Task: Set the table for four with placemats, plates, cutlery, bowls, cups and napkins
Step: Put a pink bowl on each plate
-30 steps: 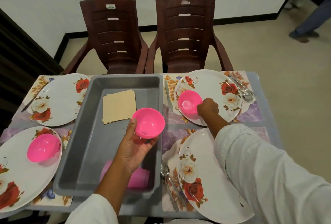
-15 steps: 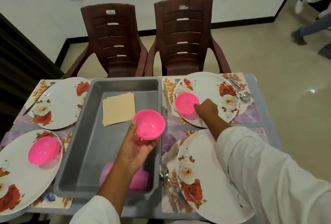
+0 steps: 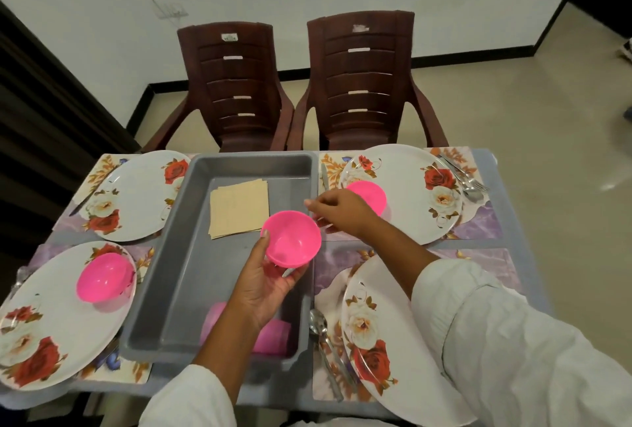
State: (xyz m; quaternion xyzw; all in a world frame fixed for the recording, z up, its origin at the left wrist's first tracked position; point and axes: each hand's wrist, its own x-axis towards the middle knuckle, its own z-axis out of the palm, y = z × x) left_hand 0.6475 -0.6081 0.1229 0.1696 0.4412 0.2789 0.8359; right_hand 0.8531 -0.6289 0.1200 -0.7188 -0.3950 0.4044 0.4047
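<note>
- Bowl step in hand: by the layout, 2 of 4 done, with the far right bowl (image 3: 371, 192) on the far right plate (image 3: 410, 208) and the near left bowl (image 3: 104, 276) on the near left plate (image 3: 51, 324).
- Left grip (image 3: 265, 284) grasping the held bowl (image 3: 291, 238) from below, thumb on its near-left rim, fingers under the base. Bowl upright, mouth up, above the right side of the grey tray (image 3: 191, 290).
- Right grip (image 3: 337, 213) released, fingers loosely spread, nothing in it. Hovering over the tray's right rim, between the held bowl and the far right bowl, just beside the held bowl's far edge. Contact with either bowl impossible to tell.
- Next move, probably: carrying the held bowl to 1 of the 2 bare plates, the near right plate (image 3: 376, 324) or the far left plate (image 3: 136, 194). Calls for a level set-down on the plate, clear of the spoon (image 3: 319, 320) beside the near right plate.
- Left for later, by the look of it: napkins (image 3: 239, 208) and pink cups (image 3: 270, 337) in the tray, mid-desk (image 3: 485, 158).
</note>
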